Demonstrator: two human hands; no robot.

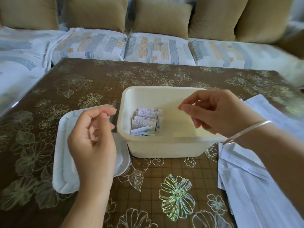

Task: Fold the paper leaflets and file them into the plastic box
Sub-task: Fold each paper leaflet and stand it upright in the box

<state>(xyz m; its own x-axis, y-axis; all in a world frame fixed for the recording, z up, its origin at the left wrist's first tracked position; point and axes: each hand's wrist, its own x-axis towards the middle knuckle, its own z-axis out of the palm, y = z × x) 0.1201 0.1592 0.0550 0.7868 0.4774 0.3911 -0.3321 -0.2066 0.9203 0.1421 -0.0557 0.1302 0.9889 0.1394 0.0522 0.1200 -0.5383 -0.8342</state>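
Inside the plastic box (pixel 164 148), toward its left end, a few folded leaflets (pixel 146 122) stood filed. A loose pile of unfolded leaflets (pixel 256 191) lay on the table (pixel 82 79) just right of the box, so most of the folding seemingly remained. The left hand (pixel 92 137) hovered over the lid (pixel 65 178) and the right hand (pixel 217 112) above the box, both with fingers loosely curled, holding nothing.

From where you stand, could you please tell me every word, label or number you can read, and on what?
Folded leaflets in the plastic box: black print and a blue mark, too small to read.
Unfolded leaflets at the right: faint print, too blurred to read.
The lid: no text visible.
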